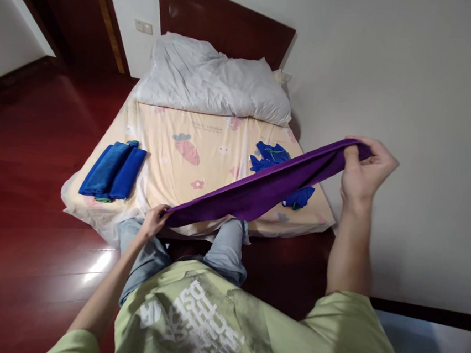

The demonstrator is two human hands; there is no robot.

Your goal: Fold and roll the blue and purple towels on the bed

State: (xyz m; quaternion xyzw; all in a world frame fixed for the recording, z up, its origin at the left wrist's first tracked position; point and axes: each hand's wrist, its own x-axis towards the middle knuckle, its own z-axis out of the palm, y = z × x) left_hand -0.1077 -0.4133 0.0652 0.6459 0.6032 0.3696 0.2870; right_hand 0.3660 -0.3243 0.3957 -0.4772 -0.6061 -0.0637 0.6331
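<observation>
A purple cloth (259, 192) is stretched on a slant between my hands, its upper edge pulled straight and the rest hanging loose. My left hand (155, 220) pinches its lower left end near the bed's front edge. Higher up and to the right, my right hand (365, 169) grips the other end, thumb towards me. Behind the cloth lie crumpled blue cloths (273, 155), partly hidden by it; another blue bunch (299, 197) shows below it. To the left, rolled or folded blue cloths (113, 170) lie side by side on the bed.
The bed (193, 186) has a cream sheet with carrot and flower prints. A bunched white quilt (215, 83) lies against the dark wooden headboard (226, 17). A white wall (410, 132) rises on the right; glossy red-brown floor (21, 189) spreads to the left.
</observation>
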